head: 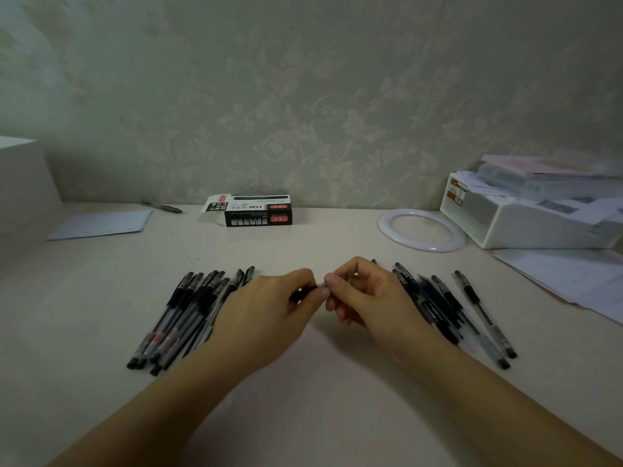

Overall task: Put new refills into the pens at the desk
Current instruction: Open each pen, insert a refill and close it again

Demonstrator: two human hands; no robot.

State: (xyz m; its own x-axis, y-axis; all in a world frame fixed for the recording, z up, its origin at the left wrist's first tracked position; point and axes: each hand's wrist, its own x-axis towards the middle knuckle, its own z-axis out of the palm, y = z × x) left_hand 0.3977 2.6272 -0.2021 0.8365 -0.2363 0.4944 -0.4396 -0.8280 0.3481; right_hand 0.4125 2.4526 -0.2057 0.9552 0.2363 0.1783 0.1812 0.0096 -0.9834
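Left hand (269, 308) and right hand (367, 294) pinch one pen (305, 292) mid-desk (303, 399). Box (258, 210) at the back edge reads "1120".

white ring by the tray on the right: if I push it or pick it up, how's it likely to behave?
The white ring lies flat on the desk, so a push would probably slide it, not roll it. It looks thin and hollow-centred, so likely light. Its glossy, even rim suggests rigid plastic, possibly slippery; pinching the rim seems the safest pickup.
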